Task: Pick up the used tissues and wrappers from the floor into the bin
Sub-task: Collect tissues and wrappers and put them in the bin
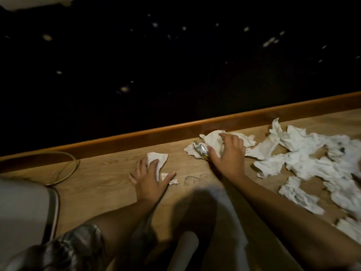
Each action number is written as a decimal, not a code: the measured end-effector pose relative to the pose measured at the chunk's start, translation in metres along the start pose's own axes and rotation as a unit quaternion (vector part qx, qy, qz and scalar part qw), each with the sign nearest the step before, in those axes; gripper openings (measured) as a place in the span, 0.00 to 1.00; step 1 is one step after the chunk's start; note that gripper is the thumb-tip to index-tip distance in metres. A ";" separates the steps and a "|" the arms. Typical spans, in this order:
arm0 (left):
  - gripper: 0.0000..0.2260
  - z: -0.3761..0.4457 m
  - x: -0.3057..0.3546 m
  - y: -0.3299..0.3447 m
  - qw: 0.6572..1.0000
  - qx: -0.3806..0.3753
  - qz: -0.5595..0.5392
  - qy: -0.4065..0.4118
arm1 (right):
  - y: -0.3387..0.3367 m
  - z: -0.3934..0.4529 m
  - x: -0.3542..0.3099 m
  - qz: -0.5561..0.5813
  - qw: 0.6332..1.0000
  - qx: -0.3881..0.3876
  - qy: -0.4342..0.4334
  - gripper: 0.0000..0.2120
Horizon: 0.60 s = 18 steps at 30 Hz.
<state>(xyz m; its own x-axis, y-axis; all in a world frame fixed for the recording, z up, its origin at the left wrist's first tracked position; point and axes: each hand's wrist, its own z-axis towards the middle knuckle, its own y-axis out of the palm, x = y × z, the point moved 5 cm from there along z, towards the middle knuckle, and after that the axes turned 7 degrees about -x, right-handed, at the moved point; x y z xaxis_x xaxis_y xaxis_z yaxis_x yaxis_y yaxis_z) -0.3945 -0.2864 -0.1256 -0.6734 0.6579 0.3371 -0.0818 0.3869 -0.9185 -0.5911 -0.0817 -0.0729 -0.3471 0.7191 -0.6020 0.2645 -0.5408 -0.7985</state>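
Left hand [150, 178] flat on the pale wood-grain laminate floor [101, 173], fingers spread and straight, pressing down on a small crumpled white tissue [158, 159] whose soft, creased edge pokes out beyond the fingertips; a smaller torn white tissue scrap [169, 178] touching the thumb side. Right hand [228, 155] curled over a larger wrinkled white tissue [213, 141], fingers and thumb closed round it together with a shiny silver foil wrapper [201, 151], crinkled and reflective, sticking out just left of the thumb. Further right of that grip, well apart from the left hand, a sprawling heap of rumpled white tissues [304, 159], ragged and overlapping, cut off by the right edge. Behind both hands, a smooth glossy orange-brown wooden skirting strip [136, 137] below a dark wall speckled with pale flecks. Left of the left hand, a thin looping cable [72, 163] and a pale grey rounded object [21, 208], blurred and cut off, hard to identify. Near the bottom, dark shadow and blurred shapes impossible to make out.
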 end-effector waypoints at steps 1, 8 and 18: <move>0.33 -0.005 -0.005 0.005 0.999 -0.009 -0.020 -0.031 | 0.003 0.006 0.001 -0.026 0.999 -0.016 0.008 0.32; 0.18 -0.014 0.021 0.021 0.974 0.039 -0.173 -0.142 | 0.050 -0.001 0.013 -0.081 0.984 -0.156 0.011 0.35; 0.10 0.026 0.084 0.023 0.961 0.049 -0.273 0.013 | 0.025 -0.065 0.038 0.087 0.992 -0.091 -0.008 0.08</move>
<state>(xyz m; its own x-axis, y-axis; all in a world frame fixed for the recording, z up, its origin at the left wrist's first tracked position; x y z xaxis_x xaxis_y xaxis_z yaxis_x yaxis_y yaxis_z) -0.4721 -0.2390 -0.1236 -0.4924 0.3900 0.7781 -0.4870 0.6174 -0.6178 -0.5389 -0.0397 -0.1155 -0.2952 0.6140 -0.7321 0.4788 -0.5680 -0.6694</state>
